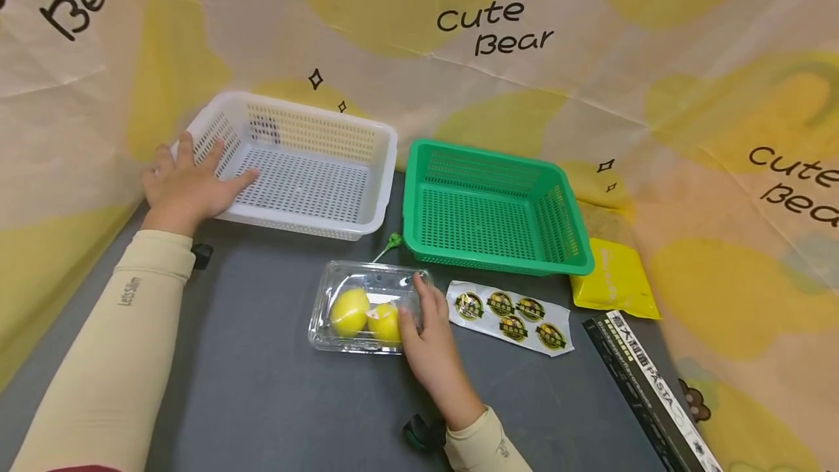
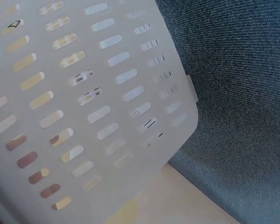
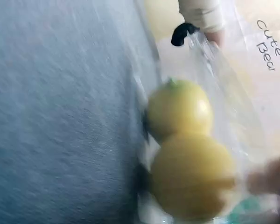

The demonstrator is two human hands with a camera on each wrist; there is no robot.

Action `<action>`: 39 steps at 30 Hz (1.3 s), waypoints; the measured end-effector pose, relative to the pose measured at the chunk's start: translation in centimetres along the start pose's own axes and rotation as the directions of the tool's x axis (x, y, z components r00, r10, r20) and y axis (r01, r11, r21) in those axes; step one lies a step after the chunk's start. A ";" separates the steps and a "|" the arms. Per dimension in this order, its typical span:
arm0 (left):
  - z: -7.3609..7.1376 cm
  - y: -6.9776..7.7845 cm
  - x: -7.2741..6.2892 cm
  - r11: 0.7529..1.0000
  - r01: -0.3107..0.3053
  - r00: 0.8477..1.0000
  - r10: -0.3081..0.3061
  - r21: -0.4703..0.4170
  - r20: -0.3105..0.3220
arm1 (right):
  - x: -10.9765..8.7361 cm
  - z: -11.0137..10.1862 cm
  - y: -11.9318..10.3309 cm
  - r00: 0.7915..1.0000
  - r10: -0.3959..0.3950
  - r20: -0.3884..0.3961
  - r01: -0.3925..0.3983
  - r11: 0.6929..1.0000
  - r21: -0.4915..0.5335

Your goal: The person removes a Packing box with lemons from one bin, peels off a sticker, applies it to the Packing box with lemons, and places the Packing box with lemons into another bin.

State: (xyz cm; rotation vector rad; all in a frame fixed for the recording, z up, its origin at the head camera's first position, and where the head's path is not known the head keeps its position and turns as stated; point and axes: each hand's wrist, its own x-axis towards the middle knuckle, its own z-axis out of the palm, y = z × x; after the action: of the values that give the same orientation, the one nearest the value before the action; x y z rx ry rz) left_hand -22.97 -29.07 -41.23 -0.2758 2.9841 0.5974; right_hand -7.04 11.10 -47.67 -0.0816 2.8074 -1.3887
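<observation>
My left hand [image 1: 190, 184] rests on the left rim of a white perforated basket [image 1: 298, 228], its fingers spread and straight and the thumb reaching inside. In the left wrist view the slotted wall of this basket [image 2: 107, 105] fills most of the frame. A lidded clear plastic box [image 1: 321, 275] lies on the table in front of the baskets, holding two yellow fruits like lemons [image 1: 349, 312]. My right hand [image 1: 432, 348] holds this box at its right side, thumb and fingers on the lid's edge. In the blurred right wrist view, both fruits [image 3: 191, 177] show through the plastic.
A green perforated basket [image 1: 498, 264] stands right of the white one, with a small green-tipped item [image 1: 392, 242] in front. A sticker sheet [image 1: 511, 317], a yellow packet [image 1: 612, 275] and a long black pasta box [image 1: 649, 384] lie rightward. A printed cloth [image 1: 419, 93] hangs behind.
</observation>
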 end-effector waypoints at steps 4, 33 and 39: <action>-0.3 0.3 0.1 1.000 -0.002 1.000 0.002 0.006 0.002 | 0.1 -0.4 -0.4 1.000 0.004 -0.010 -0.007 0.976 -0.217; 0.1 -0.4 -0.5 0.999 -0.031 0.994 0.030 -0.009 -0.106 | 1.3 -12.2 11.5 0.956 0.197 -0.219 -0.242 0.949 -0.204; 1.2 -0.8 -0.9 0.941 -0.086 0.919 -0.052 -0.327 -0.390 | 1.5 -12.5 12.0 0.953 0.199 -0.229 -0.240 0.956 -0.168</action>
State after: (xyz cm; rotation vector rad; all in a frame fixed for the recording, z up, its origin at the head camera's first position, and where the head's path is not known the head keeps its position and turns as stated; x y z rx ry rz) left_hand -21.87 -29.16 -42.48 -0.4423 3.2451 1.1955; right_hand -9.45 28.20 -49.59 0.3903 2.9976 -1.1338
